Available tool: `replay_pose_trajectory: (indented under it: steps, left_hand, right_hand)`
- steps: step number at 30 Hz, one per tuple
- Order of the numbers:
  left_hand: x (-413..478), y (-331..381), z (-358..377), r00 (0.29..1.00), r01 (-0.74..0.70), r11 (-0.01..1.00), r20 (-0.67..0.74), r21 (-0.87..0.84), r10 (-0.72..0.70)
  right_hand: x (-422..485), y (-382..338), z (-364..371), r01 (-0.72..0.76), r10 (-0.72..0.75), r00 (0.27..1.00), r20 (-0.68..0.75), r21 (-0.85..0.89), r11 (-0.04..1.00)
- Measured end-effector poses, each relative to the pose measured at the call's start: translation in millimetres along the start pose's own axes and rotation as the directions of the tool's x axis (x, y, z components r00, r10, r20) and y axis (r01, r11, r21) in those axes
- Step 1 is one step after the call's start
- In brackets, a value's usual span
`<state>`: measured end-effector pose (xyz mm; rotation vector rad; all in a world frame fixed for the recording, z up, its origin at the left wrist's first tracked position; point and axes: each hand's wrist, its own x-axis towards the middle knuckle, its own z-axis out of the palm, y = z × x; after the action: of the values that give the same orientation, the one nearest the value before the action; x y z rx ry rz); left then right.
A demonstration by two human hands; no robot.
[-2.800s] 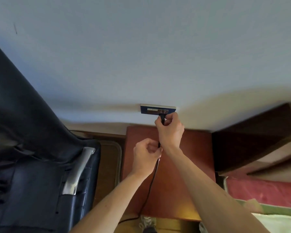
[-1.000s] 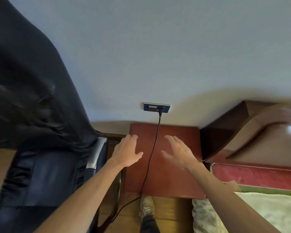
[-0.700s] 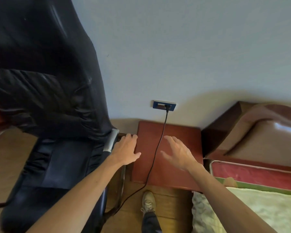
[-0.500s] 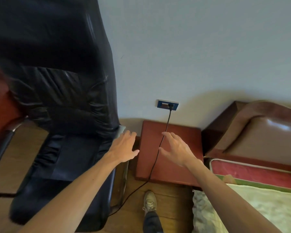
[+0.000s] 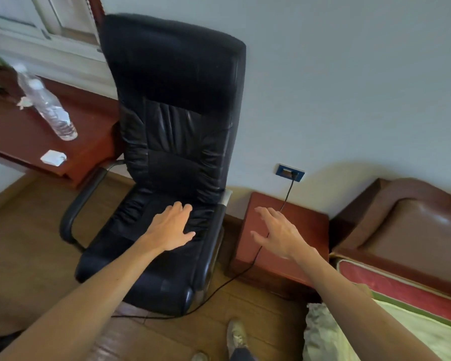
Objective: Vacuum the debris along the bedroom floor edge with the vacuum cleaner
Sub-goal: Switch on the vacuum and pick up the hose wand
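A black power cord (image 5: pixel 287 195) is plugged into the blue wall socket (image 5: pixel 290 173). It runs down across the red-brown nightstand (image 5: pixel 305 230) to the wooden floor (image 5: pixel 266 313) and passes under the black chair. The vacuum cleaner itself is out of view. My left hand (image 5: pixel 171 227) hovers open over the chair seat, fingers spread. My right hand (image 5: pixel 277 231) is open over the nightstand, just above the cord, holding nothing.
A black leather office chair (image 5: pixel 172 142) stands against the wall at the middle. A red-brown desk (image 5: pixel 18 131) at the left carries a plastic bottle (image 5: pixel 47 105) and a small white object (image 5: pixel 53 157). A bed (image 5: pixel 406 316) with a brown headboard fills the right. My shoe (image 5: pixel 236 334) is below.
My hands have let go of the plug, which stays in the socket, and pulled back open. The view has swung left and backed off, so the chair and desk now show.
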<state>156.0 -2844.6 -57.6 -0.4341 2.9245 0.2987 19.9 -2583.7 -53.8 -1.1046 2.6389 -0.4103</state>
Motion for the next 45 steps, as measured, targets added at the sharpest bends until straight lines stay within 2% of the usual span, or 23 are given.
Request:
replay_pose_trajectory:
  steps: [10, 21, 27, 31, 37, 41, 45]
  left_hand:
    - [-117, -64, -33, 0.956, 0.273, 0.962, -0.104, -0.012, -0.273]
    - [-238, -53, -14, 0.826, 0.534, 0.832, -0.118, -0.152, -0.551]
    - [-324, -27, 15, 0.682, 0.720, 0.685, -0.075, -0.109, -0.728]
    - [-387, -17, 28, 0.549, 0.825, 0.549, -0.042, -0.133, -0.835]
    - [-473, -3, 45, 0.362, 0.909, 0.360, -0.029, -0.211, -0.932]
    - [-528, 3, 60, 0.310, 0.925, 0.303, -0.005, -0.229, -0.951]
    - [-581, 5, 69, 0.272, 0.936, 0.268, -0.016, -0.229, -0.962]
  right_hand:
    - [11, -75, 1, 0.288, -0.280, 0.953, 0.117, -0.067, 0.955]
    - [9, -137, 29, 0.554, -0.537, 0.814, 0.222, -0.014, 0.833]
    - [-13, -185, 61, 0.689, -0.668, 0.685, 0.291, 0.042, 0.724]
    - [-40, -230, 84, 0.790, -0.758, 0.557, 0.340, 0.065, 0.610]
    - [-96, -302, 109, 0.877, -0.835, 0.381, 0.397, 0.130, 0.462]
    - [-133, -342, 124, 0.916, -0.870, 0.296, 0.394, 0.142, 0.376]
    - [-173, -380, 141, 0.932, -0.881, 0.256, 0.398, 0.139, 0.334]
